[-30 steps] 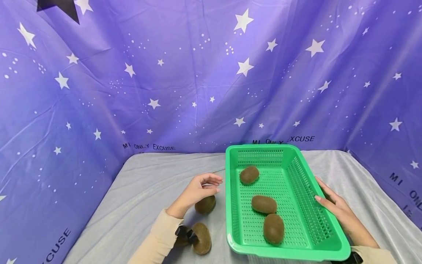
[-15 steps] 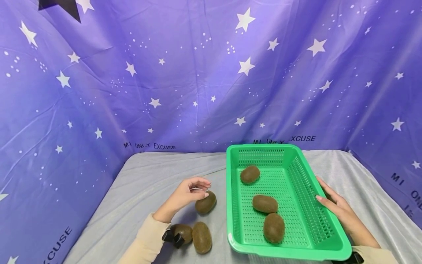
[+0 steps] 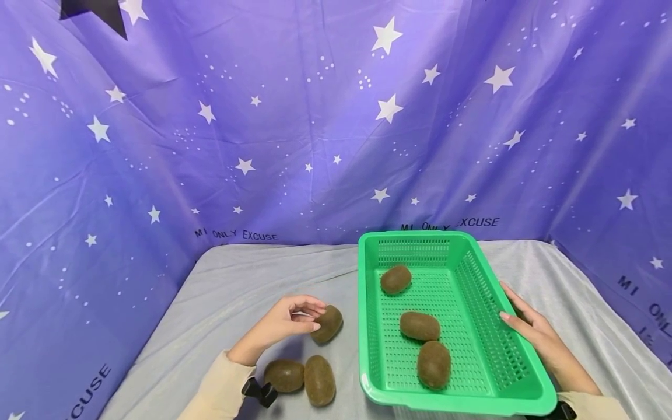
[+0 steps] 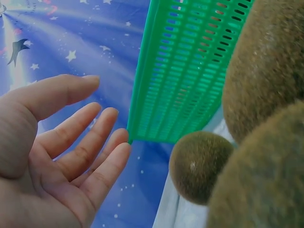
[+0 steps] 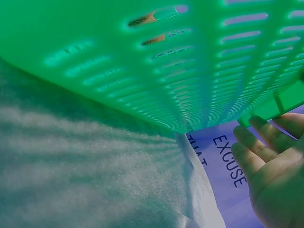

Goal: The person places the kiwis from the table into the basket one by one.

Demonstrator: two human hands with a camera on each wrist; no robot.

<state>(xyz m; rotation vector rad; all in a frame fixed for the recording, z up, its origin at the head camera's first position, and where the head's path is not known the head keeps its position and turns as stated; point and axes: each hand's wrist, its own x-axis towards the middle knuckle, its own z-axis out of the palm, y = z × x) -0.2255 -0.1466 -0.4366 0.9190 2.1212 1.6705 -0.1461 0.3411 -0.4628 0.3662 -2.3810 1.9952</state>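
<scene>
My left hand (image 3: 286, 322) hovers with loosely bent fingers and nothing in them, right beside a brown kiwi (image 3: 328, 324) on the cloth. The left wrist view shows its fingers (image 4: 105, 171) spread apart, pointing toward the basket. Nearer me lie two more kiwis, one on its side (image 3: 284, 375) and one lengthwise (image 3: 319, 381), close together. My right hand (image 3: 546, 338) holds the right rim of a green plastic basket (image 3: 485, 309), thumb over the rim and fingers outside. Inside the basket are three kiwis: one at the back (image 3: 396, 280), one mid-floor (image 3: 420, 326) and one in front (image 3: 434, 364).
A grey cloth (image 3: 220, 303) covers the table. Behind and at both sides hangs a purple curtain (image 3: 294, 128) with white stars, close to the basket's far end. The basket's left wall (image 3: 369, 326) stands just right of the loose kiwis.
My left hand has drawn back leftward and toward me, away from the basket, baring the loose kiwis beneath the arm. The right hand and basket stay put.
</scene>
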